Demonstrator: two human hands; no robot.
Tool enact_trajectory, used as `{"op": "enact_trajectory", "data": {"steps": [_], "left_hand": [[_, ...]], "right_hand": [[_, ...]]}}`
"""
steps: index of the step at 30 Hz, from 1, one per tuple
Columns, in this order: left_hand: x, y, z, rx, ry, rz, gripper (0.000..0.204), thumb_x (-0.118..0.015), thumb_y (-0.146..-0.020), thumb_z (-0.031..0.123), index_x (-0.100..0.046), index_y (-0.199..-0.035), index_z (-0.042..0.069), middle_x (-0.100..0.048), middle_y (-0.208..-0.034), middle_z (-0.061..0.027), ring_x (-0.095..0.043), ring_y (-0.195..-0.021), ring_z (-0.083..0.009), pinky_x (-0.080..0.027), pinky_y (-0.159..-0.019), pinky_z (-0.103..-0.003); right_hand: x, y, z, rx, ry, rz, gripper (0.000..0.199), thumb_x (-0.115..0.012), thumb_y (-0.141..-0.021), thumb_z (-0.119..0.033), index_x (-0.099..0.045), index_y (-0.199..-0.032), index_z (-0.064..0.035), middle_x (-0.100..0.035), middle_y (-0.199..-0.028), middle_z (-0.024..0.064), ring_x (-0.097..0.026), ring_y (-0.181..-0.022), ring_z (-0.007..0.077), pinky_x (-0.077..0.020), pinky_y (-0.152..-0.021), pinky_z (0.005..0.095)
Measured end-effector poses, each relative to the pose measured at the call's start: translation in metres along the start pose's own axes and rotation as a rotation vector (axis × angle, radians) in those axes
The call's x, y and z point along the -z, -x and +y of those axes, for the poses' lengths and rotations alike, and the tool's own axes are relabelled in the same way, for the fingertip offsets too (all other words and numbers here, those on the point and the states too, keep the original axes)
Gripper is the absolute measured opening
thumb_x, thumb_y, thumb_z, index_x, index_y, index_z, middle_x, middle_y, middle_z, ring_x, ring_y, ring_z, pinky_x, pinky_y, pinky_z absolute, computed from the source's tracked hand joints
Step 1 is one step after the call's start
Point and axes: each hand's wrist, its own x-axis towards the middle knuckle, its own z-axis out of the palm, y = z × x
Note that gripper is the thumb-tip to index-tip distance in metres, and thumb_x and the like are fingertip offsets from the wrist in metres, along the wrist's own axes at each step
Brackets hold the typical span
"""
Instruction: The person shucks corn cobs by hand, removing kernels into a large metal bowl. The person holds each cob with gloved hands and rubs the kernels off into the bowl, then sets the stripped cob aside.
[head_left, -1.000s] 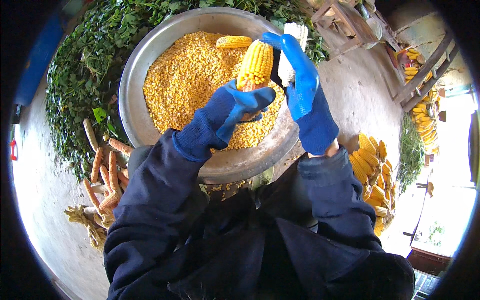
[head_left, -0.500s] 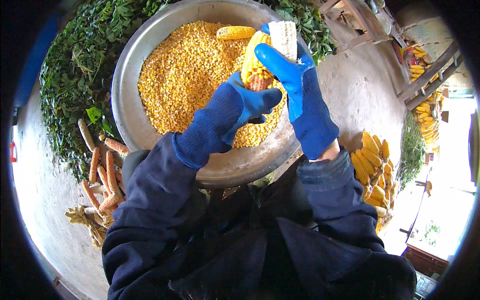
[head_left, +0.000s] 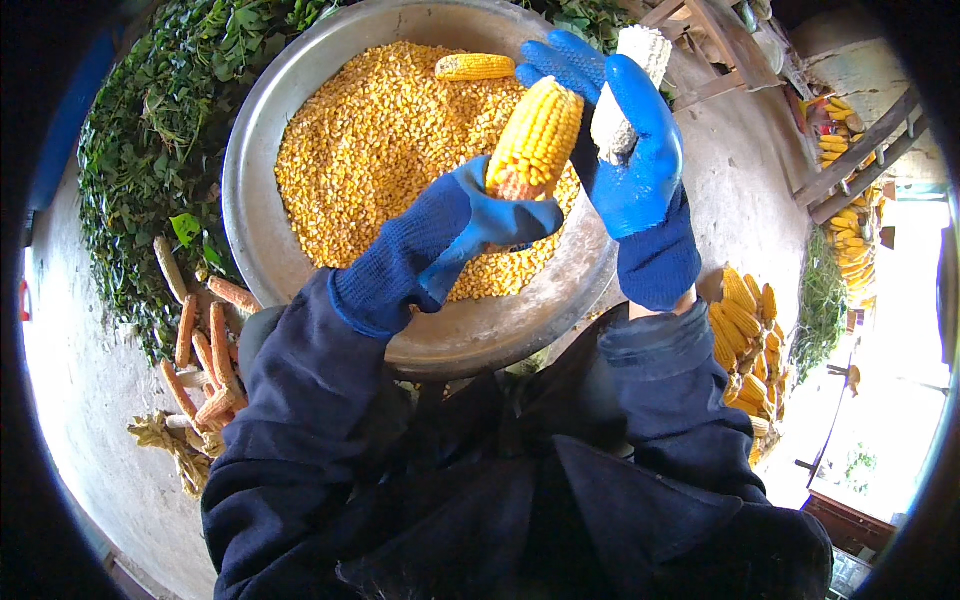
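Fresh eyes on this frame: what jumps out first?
The big round metal basin heaped with loose yellow corn kernels fills the upper centre, one whole yellow cob lying on the heap. Above it, the blue-gloved left hand holds a yellow corn cob, and the blue-gloved right hand grips a pale stripped cob. Bare reddish cobs lie at lower left.

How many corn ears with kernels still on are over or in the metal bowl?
2: one yellow ear held in the left hand, and one ear lying on the loose kernels at the bowl's far side. Others may be buried.
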Motion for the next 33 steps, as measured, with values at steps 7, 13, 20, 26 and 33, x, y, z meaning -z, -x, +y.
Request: {"op": "enact_trajectory", "data": {"steps": [7, 13, 20, 26, 33], "left_hand": [[-0.019, 0.004, 0.019, 0.243, -0.206, 0.016, 0.024, -0.071, -0.089, 0.023, -0.063, -0.103, 0.006, -0.060, -0.075, 0.0004, -0.056, -0.057, -0.0116, -0.041, -0.047, -0.028], [-0.013, 0.010, 0.018, 0.152, 0.036, -0.013, 0.034, -0.073, -0.086, 0.029, -0.065, -0.107, 0.003, -0.070, -0.086, -0.0090, -0.068, -0.070, -0.0205, -0.056, -0.062, -0.032], [-0.001, 0.012, 0.020, 0.323, 0.089, -0.195, 0.042, -0.070, -0.090, 0.027, -0.060, -0.122, 0.003, -0.069, -0.102, -0.0110, -0.069, -0.082, -0.0217, -0.058, -0.070, -0.034], [-0.004, -0.008, -0.020, 0.331, -0.145, -0.024, 0.040, -0.066, -0.095, 0.029, -0.061, -0.123, 0.002, -0.070, -0.098, -0.0103, -0.069, -0.082, -0.0189, -0.057, -0.068, -0.032], [0.006, -0.003, -0.029, 0.316, -0.157, -0.021, 0.039, -0.072, -0.090, 0.035, -0.063, -0.114, 0.005, -0.069, -0.094, -0.0094, -0.067, -0.074, -0.0191, -0.057, -0.063, -0.032]], "right_hand": [[-0.018, 0.017, -0.009, -0.068, -0.028, -0.098, 0.050, -0.047, -0.102, -0.032, -0.054, -0.134, 0.0051, -0.061, -0.132, 0.0206, -0.059, -0.124, 0.0319, -0.0447, -0.109, 0.0414], [-0.011, 0.018, -0.011, -0.181, -0.086, -0.193, 0.070, -0.046, -0.099, -0.050, -0.042, -0.147, 0.0004, -0.046, -0.149, 0.0215, -0.048, -0.136, 0.0347, -0.0378, -0.115, 0.0471], [-0.018, 0.023, -0.018, -0.177, 0.041, -0.197, 0.049, -0.056, -0.095, -0.035, -0.061, -0.127, 0.0020, -0.065, -0.122, 0.0154, -0.062, -0.115, 0.0261, -0.0460, -0.104, 0.0392], [-0.021, 0.025, 0.014, -0.131, 0.207, -0.086, 0.047, -0.053, -0.100, -0.037, -0.062, -0.124, 0.0027, -0.069, -0.113, 0.0174, -0.068, -0.105, 0.0288, -0.0538, -0.096, 0.0422], [-0.022, 0.022, 0.034, -0.176, 0.245, 0.050, 0.046, -0.055, -0.099, -0.037, -0.061, -0.125, 0.0006, -0.069, -0.112, 0.0181, -0.068, -0.105, 0.0294, -0.0545, -0.095, 0.0421]]}}
